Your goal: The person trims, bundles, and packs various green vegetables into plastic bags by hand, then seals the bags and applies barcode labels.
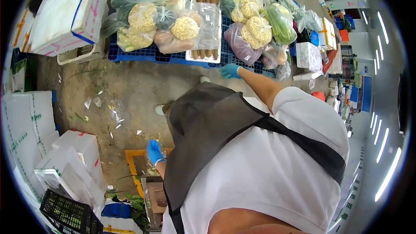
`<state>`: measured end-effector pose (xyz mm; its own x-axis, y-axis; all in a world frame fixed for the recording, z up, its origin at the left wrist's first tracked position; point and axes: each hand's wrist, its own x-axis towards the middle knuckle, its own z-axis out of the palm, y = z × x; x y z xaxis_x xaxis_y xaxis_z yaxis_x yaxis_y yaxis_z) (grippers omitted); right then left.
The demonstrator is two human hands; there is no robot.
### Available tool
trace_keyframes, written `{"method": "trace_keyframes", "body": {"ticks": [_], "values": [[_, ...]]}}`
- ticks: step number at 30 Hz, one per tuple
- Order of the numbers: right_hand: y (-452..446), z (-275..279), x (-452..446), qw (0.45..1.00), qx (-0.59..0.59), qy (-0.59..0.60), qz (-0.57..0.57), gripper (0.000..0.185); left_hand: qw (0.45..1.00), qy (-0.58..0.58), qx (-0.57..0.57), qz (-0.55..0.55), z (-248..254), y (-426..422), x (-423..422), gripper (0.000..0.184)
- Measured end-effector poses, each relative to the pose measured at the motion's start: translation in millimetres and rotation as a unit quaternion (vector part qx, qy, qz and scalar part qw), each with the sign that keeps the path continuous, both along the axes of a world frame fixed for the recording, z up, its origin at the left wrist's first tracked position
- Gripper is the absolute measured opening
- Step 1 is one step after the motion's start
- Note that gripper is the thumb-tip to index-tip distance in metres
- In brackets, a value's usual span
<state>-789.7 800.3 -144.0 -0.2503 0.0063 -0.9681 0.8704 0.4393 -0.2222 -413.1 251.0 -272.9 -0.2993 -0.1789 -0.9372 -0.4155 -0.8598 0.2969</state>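
My right hand (231, 71), in a blue glove, is stretched out beside the near edge of a blue pallet (164, 57). Its fingers are extended and hold nothing that I can see. Closest to it are a white foam box (203, 59) of long brown roots, partly under clear plastic, and a bag of purple vegetables (241, 45). My left hand (154, 151), also gloved in blue, hangs low at my side over the floor, fingers loosely extended with nothing visible in them. Clear bags of pale yellow pieces (256, 32) and bagged leafy greens (281, 24) cover the pallet.
White foam boxes (65, 15) stand at the upper left, one strapped in blue. More white boxes (78, 147) and a black crate (71, 212) are at the lower left. Scraps (115, 115) litter the concrete floor. Another white box (308, 56) sits right of the pallet.
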Motion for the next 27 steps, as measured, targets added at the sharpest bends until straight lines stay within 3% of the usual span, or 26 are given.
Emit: {"method": "trace_keyframes", "body": {"ticks": [2, 5, 8, 9, 10, 11, 12, 13, 14, 15, 16, 18, 19, 21, 23, 24, 26, 27], "values": [[46, -13, 0, 0.999, -0.032, -0.014, -0.029, 0.035, 0.991, -0.009, -0.127, -0.046, 49, 10, -44, 0.027], [104, -49, -3, 0.991, -0.111, -0.050, -0.053, 0.043, 0.975, 0.015, -0.168, -0.144, 62, 40, -59, 0.031], [158, -65, -24, 0.974, -0.164, -0.085, -0.130, 0.047, 0.968, -0.160, -0.131, -0.141, 73, 102, -70, 0.031], [176, -65, -26, 0.975, -0.156, -0.073, -0.138, 0.043, 0.987, -0.084, 0.011, -0.137, -4, 81, -12, 0.032], [191, -70, -26, 0.975, -0.150, -0.063, -0.148, 0.039, 0.916, 0.024, -0.154, -0.370, 8, 95, -6, 0.032], [205, -75, -35, 0.976, -0.145, -0.048, -0.157, 0.036, 0.754, 0.132, -0.299, -0.570, 18, 115, -10, 0.031], [216, -78, -47, 0.976, -0.140, -0.031, -0.165, 0.032, 0.516, 0.229, -0.411, -0.716, 30, 138, -22, 0.031], [223, -82, -61, 0.976, -0.135, -0.010, -0.173, 0.029, 0.511, 0.086, -0.334, -0.787, 61, 170, -55, 0.027], [225, -83, -73, 0.974, -0.131, 0.013, -0.183, 0.026, 0.549, 0.072, -0.313, -0.772, 100, 196, -88, 0.026], [216, -49, -84, 0.986, -0.056, 0.032, -0.156, 0.025, 0.582, 0.061, -0.289, -0.757, 122, 207, -112, 0.025], [225, -46, -86, 0.980, -0.078, 0.056, -0.177, 0.026, 0.615, 0.049, -0.266, -0.741, 144, 217, -137, 0.024], [246, -53, -75, 0.963, -0.111, 0.082, -0.230, 0.024, 0.605, 0.057, -0.261, -0.750, 124, 204, -155, 0.023], [273, -80, -52, 0.978, -0.068, 0.160, -0.114, 0.024, 0.602, 0.059, -0.263, -0.752, 110, 190, -169, 0.023], [278, -50, -39, 0.985, -0.006, 0.120, -0.127, 0.026, 0.625, 0.058, -0.284, -0.724, 69, 158, -198, 0.023], [276, -13, -12, 0.972, 0.015, 0.100, -0.211, 0.025, 0.698, 0.057, -0.292, -0.651, 30, 134, -243, 0.023], [273, 5, 0, 0.954, 0.019, 0.046, -0.294, 0.025, 0.768, 0.038, -0.257, -0.586, 18, 125, -269, 0.023], [291, -1, 27, 0.957, 0.061, 0.012, -0.282, 0.028, 0.888, -0.008, -0.150, -0.435, 11, 113, -325, 0.023], [302, -12, 43, 0.952, 0.070, 0.008, -0.299, 0.030, 0.892, -0.006, -0.169, -0.419, 24, 120, -346, 0.024]]}}
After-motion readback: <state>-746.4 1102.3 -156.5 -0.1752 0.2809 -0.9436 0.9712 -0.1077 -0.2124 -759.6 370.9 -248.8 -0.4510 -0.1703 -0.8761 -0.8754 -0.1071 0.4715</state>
